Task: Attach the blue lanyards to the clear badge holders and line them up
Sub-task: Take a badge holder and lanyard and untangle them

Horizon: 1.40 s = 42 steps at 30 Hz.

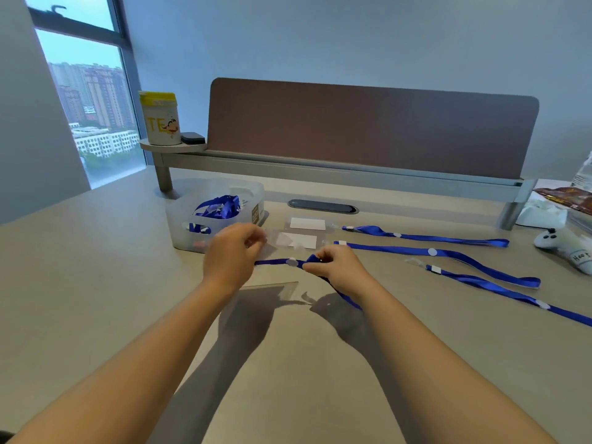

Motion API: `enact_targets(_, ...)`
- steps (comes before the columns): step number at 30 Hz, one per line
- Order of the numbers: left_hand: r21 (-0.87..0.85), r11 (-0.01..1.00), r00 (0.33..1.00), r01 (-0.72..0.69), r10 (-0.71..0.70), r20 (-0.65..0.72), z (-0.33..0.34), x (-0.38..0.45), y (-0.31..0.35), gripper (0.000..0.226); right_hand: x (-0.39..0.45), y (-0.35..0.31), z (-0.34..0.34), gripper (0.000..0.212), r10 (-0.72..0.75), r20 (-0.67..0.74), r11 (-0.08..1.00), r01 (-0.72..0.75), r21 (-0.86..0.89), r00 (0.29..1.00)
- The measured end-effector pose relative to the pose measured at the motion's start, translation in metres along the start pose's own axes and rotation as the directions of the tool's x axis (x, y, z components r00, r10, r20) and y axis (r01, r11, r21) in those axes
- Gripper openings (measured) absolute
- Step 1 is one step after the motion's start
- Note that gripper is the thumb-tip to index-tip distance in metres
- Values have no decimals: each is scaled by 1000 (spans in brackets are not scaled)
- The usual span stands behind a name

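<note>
- On the shelf at your far left stands a white cup (pixel 161 119) with a yellow lid; you can read "TE" in yellow beside a cartoon face. A small dark case (pixel 192 138) sits just beside it.
- The clear bin (pixel 214 213) below it holds more blue straps; its side label is too blurred to read.
- Your left hand (pixel 233 254) has its fingers curled, pinching one end of a blue lanyard (pixel 278 261) and what looks like a clear badge holder (pixel 293 241), raised above the desk (pixel 96 267).
- Your right hand (pixel 336 265) pinches the same lanyard further along; the rest of the strap trails under that wrist.
- To the right, two finished lanyards (pixel 426 238) lie in a row with holders attached, and a third strap (pixel 499 291) lies nearest you, running off the right edge.
- At far right, a white toy (pixel 565 246) carries handwriting, roughly "Hoo", partly cut off.
- Bare desk stretches in front of your forearms and off to your left.
</note>
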<state>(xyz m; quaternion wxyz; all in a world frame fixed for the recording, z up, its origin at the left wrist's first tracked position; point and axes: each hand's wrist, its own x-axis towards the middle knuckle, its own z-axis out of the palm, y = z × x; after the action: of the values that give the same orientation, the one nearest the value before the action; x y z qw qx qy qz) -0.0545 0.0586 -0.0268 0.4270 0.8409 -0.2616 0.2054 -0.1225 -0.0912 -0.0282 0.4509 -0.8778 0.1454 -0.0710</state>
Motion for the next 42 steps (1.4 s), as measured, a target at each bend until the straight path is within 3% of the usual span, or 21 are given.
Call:
enact_targets(3, -11, 999, 997, 42, -43, -67, -16, 12, -5, 17, 12, -23, 4, 9, -84, -53, 991, 89, 99, 995)
enact_targets(6, 0, 998, 992, 68, -68, -103, -30, 20, -13, 17, 30, -42, 15, 14, -124, -140, 968, 150, 200, 982)
enact_targets(14, 60, 989, 975, 138, -125, -182, -65, 52, -44, 17, 88, -89, 44, 8, -71, -285, 879, 195, 436, 956)
enact_targets(22, 78, 979, 961, 189, -168, -220, -78, 102, -79, 17, 162, -127, 70, 23, -45, -279, 870, 175, 460, 959)
enact_targets(27, 72, 980, 957, 187, -165, -238, -75, 131, -98, 18, 203, -128, 82, 21, 2, -262, 840, 140, 525, 965)
enact_targets(29, 76, 979, 956, 187, -164, -242, -74, 138, -104, 18, 215, -127, 88, 21, 47, -272, 798, 128, 589, 961)
enact_targets(33, 52, 979, 949, 196, -177, -260, -75, 143, -113, 18, 226, -143, 87, 6, 94, -223, 589, 126, 798, 970)
enact_targets(35, 41, 980, 945, 195, -176, -275, -76, 142, -115, 18, 228, -146, 89, 9, 79, -207, 565, 127, 815, 975)
enact_targets(36, 40, 980, 944, 196, -177, -279, -76, 141, -115, 17, 227, -143, 91, 7, 79, -204, 603, 116, 789, 976)
enact_targets(38, 36, 980, 942, 196, -177, -287, -76, 138, -116, 17, 226, -130, 96, 5, 60, -241, 779, 105, 618, 969)
enact_targets(40, 31, 980, 940, 196, -179, -292, -77, 135, -115, 18, 224, -115, 95, 4, -53, -283, 948, 137, 286, 958)
enact_targets(42, 31, 979, 938, 203, -186, -293, -78, 133, -114, 18, 222, -107, 90, 13, -185, -232, 982, 172, -75, 955)
